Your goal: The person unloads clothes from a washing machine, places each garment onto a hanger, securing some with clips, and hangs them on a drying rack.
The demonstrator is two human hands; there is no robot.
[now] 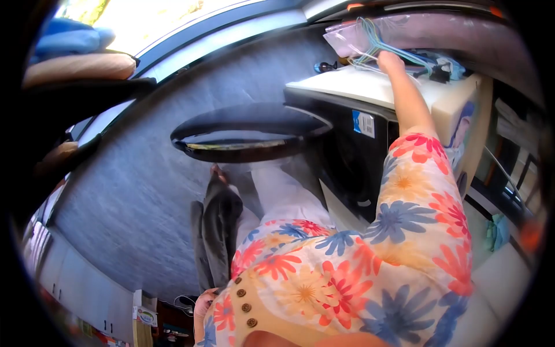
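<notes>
My right hand (391,61) reaches out over the white top of the washing machine (358,87), its fingers wrapped round some thin pale blue and white clothes hangers (399,50). Low on the left, my left hand (204,302) is closed on a dark grey garment (221,231), which hangs down beside my legs in loose folds. The machine's round black door (254,130) stands swung out in front of me. Behind the hangers lies a pinkish plastic cover (439,36).
A small dark-and-blue object (325,67) sits at the machine's back corner. Clothes (81,66) hang at the upper left by the bright window. Pale cabinets (87,289) line the lower left, near a box (144,315). The floor (121,202) is grey.
</notes>
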